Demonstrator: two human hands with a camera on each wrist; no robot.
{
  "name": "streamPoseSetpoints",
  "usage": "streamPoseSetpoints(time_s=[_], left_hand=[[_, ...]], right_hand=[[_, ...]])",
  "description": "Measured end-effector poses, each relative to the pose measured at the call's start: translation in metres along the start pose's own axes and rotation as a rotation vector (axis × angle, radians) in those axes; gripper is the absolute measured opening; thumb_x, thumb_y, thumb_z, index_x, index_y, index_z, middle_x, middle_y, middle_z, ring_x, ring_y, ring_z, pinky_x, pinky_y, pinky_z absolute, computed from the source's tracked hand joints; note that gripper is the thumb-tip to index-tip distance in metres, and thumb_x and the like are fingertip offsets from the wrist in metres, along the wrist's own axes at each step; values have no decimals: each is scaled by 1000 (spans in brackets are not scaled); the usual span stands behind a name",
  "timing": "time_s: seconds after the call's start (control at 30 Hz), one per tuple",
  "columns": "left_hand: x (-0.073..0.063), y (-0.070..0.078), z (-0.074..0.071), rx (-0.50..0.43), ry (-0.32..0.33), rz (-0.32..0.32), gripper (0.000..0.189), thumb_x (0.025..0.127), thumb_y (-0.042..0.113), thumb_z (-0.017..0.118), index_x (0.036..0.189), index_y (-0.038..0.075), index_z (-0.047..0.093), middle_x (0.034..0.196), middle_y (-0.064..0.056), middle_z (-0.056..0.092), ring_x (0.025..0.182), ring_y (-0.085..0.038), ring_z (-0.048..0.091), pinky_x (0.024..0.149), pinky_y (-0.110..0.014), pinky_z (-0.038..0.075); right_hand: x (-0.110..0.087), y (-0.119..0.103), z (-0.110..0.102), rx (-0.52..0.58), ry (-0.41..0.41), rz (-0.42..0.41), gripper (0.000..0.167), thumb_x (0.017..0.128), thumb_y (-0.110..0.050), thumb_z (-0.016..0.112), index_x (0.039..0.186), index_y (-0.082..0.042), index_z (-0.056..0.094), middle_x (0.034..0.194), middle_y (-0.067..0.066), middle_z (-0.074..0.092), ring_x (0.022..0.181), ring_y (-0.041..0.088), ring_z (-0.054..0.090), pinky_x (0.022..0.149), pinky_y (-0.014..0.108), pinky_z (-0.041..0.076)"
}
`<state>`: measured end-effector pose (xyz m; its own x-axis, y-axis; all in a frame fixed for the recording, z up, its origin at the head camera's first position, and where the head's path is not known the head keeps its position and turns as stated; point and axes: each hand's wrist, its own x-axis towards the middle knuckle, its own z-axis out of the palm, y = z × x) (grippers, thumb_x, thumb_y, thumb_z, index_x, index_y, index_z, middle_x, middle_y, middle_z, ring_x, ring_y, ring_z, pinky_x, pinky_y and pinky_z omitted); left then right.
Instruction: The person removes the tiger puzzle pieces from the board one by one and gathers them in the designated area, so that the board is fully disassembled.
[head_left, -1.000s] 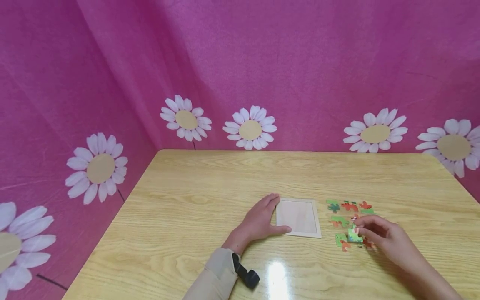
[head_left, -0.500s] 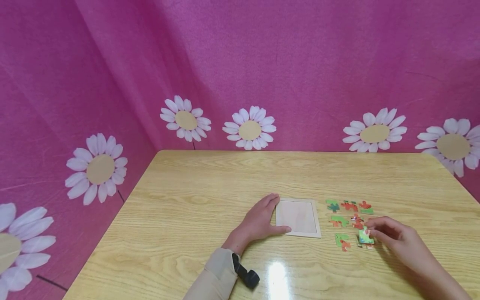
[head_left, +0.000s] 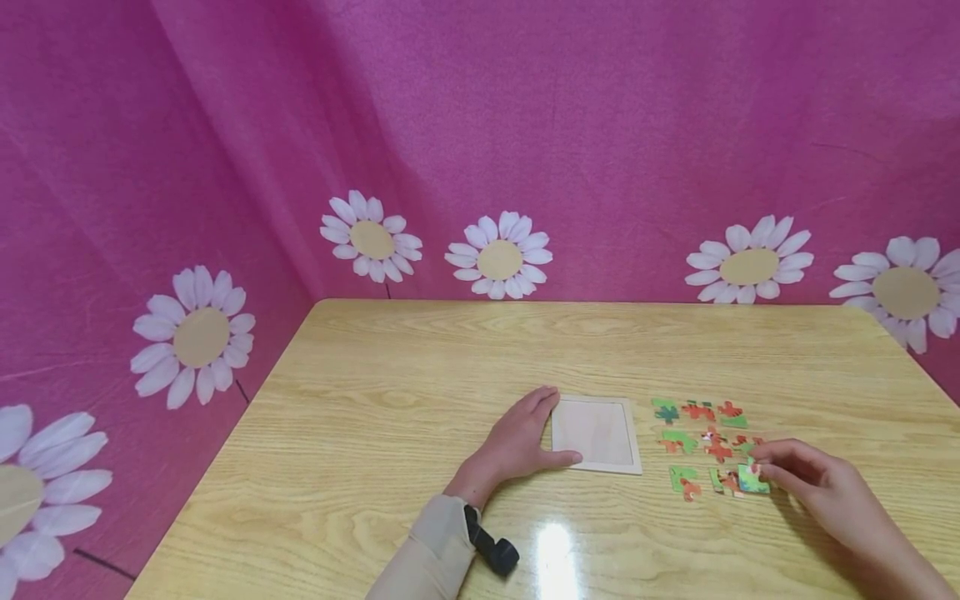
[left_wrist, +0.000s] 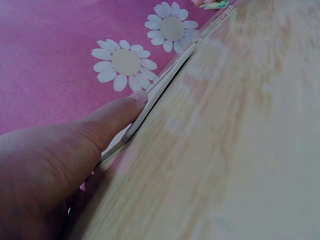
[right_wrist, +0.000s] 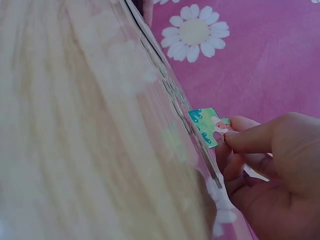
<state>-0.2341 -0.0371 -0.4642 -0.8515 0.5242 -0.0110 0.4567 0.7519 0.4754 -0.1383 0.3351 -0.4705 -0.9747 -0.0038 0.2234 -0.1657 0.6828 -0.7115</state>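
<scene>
My left hand (head_left: 516, 437) rests at the left side of a square wooden puzzle frame (head_left: 635, 446). Its fingertips lie by the far left corner and the straight thumb (left_wrist: 122, 111) lies on the near rim. To the right of the frame, my right hand (head_left: 832, 492) pinches a green jigsaw piece (right_wrist: 204, 125) between thumb and finger. In the head view that piece hangs tilted over the near right end of the laid-out pieces, partly covering one. Several other jigsaw pieces (head_left: 717, 446), green and red-orange, lie in rough rows beside the frame.
Under everything is a light wood-grain table (head_left: 420, 358). A pink curtain (head_left: 600, 150) printed with white daisies hangs behind and along the left. A black strap with a small round device (head_left: 498, 557) sits on the left wrist, over a beige sleeve (head_left: 431, 550).
My right hand has moved to the right with the green jigsaw piece, uncovering pieces in the middle and near rows. The left hand and the frame stay where they were.
</scene>
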Motion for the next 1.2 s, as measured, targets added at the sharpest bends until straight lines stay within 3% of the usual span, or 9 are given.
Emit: streamPoseSetpoints(time_s=[0.2, 0.37, 0.5, 0.6, 0.7, 0.83, 1.0, 1.2], left_hand=[[0, 0, -1, 10, 2, 4, 93, 84, 58, 68, 154, 9, 31, 162, -4, 29, 150, -21, 27, 123, -38, 30], [0, -1, 0, 12, 1, 4, 93, 84, 58, 68, 154, 9, 30, 162, -3, 28, 151, -20, 27, 123, -38, 29], [0, -1, 0, 10, 0, 2, 93, 84, 58, 68, 154, 9, 30, 162, -3, 28, 151, -20, 26, 123, -38, 29], [0, -1, 1, 9, -1, 2, 94, 84, 58, 68, 154, 9, 30, 162, -3, 28, 151, -20, 26, 123, -38, 29], [0, -1, 1, 8, 0, 3, 94, 84, 59, 67, 154, 9, 30, 162, -3, 28, 151, -20, 26, 123, -38, 29], [0, -1, 1, 2, 0, 3, 94, 84, 59, 67, 154, 10, 30, 162, -2, 28, 151, -20, 26, 123, -38, 29], [0, -1, 1, 5, 0, 4, 94, 84, 59, 68, 154, 10, 30, 162, -2, 28, 151, -20, 26, 123, -38, 29], [0, -1, 1, 9, 2, 6, 93, 84, 58, 67, 154, 9, 30, 162, -3, 28, 151, -20, 26, 123, -38, 29]], right_hand=[[-3, 6, -4, -26, -1, 50, 12, 94, -11, 64, 103, -7, 70, 100, -25, 66, 92, -28, 46, 70, -2, 44], [-5, 12, -7, -50, 14, 25, 11, 94, -13, 64, 102, -9, 70, 99, -27, 65, 93, -29, 45, 71, -4, 40], [-6, 16, -10, -84, 19, 19, 11, 95, -16, 63, 103, -14, 71, 101, -19, 69, 95, -33, 41, 72, -6, 37], [-7, 17, -11, -79, 17, 26, 12, 96, -15, 63, 104, -11, 71, 100, -22, 68, 95, -34, 40, 72, -6, 36], [-8, 18, -11, -74, 24, 17, 12, 95, -13, 63, 104, -8, 71, 98, -35, 60, 94, -33, 41, 71, -6, 37], [-9, 20, -12, -43, 24, 10, 11, 94, -9, 63, 102, -6, 70, 97, -38, 57, 91, -30, 45, 70, -4, 41], [-9, 21, -12, -21, 11, 30, 11, 94, -9, 63, 102, -5, 69, 97, -36, 58, 89, -27, 47, 68, -2, 44], [-8, 22, -13, -44, -7, 65, 10, 95, -11, 62, 102, -10, 70, 98, -21, 66, 89, -28, 45, 68, -2, 44]])
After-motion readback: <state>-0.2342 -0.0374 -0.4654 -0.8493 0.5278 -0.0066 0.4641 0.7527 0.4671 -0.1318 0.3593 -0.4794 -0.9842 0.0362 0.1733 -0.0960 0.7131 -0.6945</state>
